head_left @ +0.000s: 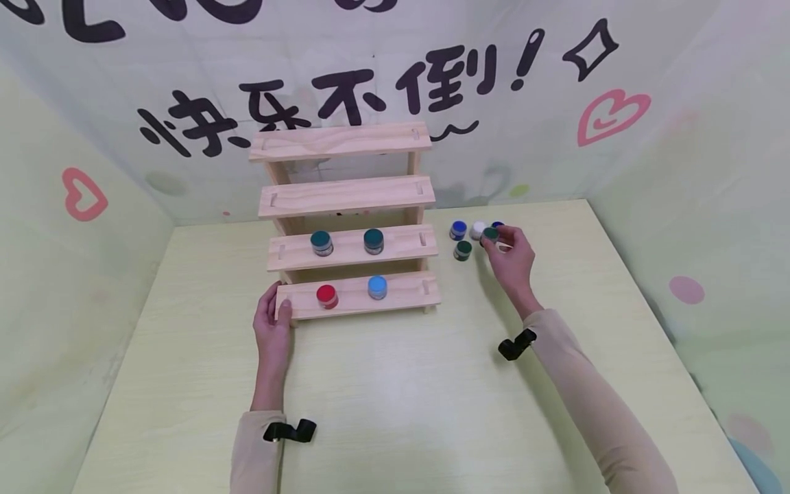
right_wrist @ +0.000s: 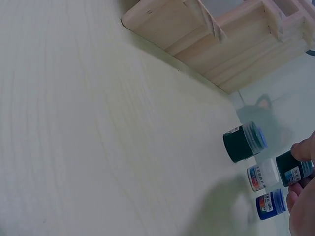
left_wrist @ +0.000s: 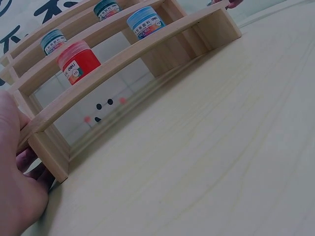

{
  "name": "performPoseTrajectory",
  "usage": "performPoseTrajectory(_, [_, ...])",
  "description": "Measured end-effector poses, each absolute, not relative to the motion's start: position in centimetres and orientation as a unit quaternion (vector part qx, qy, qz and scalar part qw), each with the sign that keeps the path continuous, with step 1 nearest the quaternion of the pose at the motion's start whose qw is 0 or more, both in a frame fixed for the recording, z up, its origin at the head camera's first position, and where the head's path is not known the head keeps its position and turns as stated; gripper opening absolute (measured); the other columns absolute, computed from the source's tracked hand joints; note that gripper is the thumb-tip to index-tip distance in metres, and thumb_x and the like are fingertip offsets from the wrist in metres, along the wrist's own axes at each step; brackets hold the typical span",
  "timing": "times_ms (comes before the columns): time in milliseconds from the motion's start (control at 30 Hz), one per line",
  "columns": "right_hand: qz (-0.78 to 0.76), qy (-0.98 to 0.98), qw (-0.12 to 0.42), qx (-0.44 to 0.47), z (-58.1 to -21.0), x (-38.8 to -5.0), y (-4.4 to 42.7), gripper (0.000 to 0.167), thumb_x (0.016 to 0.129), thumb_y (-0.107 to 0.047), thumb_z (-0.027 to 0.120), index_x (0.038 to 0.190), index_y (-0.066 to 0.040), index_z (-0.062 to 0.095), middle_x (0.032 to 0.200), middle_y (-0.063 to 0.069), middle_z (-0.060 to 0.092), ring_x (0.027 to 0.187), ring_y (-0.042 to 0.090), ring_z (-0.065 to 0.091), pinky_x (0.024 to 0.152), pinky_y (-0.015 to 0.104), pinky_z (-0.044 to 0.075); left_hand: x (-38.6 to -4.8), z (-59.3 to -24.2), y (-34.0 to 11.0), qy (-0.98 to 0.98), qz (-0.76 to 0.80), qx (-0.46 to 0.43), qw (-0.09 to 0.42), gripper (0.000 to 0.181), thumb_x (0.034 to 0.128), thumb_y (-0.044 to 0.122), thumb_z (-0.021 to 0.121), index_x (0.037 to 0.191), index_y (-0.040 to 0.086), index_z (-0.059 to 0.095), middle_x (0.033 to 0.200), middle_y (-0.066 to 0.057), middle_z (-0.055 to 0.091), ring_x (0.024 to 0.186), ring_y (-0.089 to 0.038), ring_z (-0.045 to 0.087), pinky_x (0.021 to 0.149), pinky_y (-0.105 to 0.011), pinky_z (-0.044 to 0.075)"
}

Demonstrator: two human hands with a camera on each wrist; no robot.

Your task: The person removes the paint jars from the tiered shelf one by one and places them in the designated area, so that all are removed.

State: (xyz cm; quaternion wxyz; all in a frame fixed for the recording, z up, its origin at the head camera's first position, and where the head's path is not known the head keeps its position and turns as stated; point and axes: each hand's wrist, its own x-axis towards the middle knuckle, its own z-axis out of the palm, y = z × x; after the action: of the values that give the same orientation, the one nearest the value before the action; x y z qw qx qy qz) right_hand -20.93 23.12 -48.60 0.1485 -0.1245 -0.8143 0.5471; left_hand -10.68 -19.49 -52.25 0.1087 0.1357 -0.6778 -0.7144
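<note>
My left hand [head_left: 273, 333] grips the left end of the lowest step of a four-step wooden display rack [head_left: 345, 195], thumb on top. Over on the right, my right hand [head_left: 515, 264] pinches a dark green paint jar [right_wrist: 290, 168] just above the other jars. Near it stand another dark green jar [head_left: 463, 251], a white jar [head_left: 477, 230], a blue jar [head_left: 458, 230] and a second blue jar [head_left: 497, 224], partly hidden. On the lowest step sit a red jar [head_left: 327, 296] and a light blue jar [head_left: 378, 287]. The step above carries two teal-lidded jars, one left [head_left: 321, 243], one right [head_left: 373, 241].
The rack stands on a pale wooden table [head_left: 370, 398], close to a printed cloth backdrop [head_left: 524, 151] behind it. More cloth hangs along both sides of the table. Black camera mounts [head_left: 517, 344] are strapped at both wrists.
</note>
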Motion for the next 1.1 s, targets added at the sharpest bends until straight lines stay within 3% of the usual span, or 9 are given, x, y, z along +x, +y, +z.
performPoseTrajectory(567, [0.529,-0.831,0.114,-0.127,-50.6,-21.1,23.2,0.043,0.093,-0.014,0.072,0.131,0.001,0.058,0.132,0.019,0.063,0.117,0.033,0.060,0.104,0.042,0.052,-10.7,-52.4,-19.5,-0.687,-0.704,0.148,0.101,0.047,0.1067,0.013,0.048,0.153,0.011,0.041,0.160,-0.007,0.042,0.147,-0.019,0.041,0.112,-0.015,0.042])
performPoseTrajectory(933, [0.522,-0.837,0.102,-0.129,-51.2,-21.2,23.2,0.043,0.094,-0.010,0.070,0.133,0.001,0.056,0.131,0.019,0.063,0.116,0.031,0.060,0.087,0.019,0.048,-10.7,-52.3,-19.4,-0.682,-0.709,0.142,0.107,0.047,0.1062,0.010,0.047,0.153,0.008,0.042,0.159,-0.010,0.043,0.146,-0.022,0.041,0.111,-0.014,0.043])
performPoseTrajectory(1100, [0.514,-0.842,0.106,-0.125,-51.3,-21.3,23.1,0.042,0.094,-0.009,0.070,0.132,0.001,0.056,0.132,0.018,0.063,0.116,0.031,0.061,0.085,0.017,0.048,-10.7,-52.4,-19.5,-0.683,-0.709,0.142,0.107,0.047,0.1061,0.011,0.048,0.152,0.009,0.042,0.159,-0.010,0.042,0.147,-0.022,0.041,0.110,-0.014,0.044])
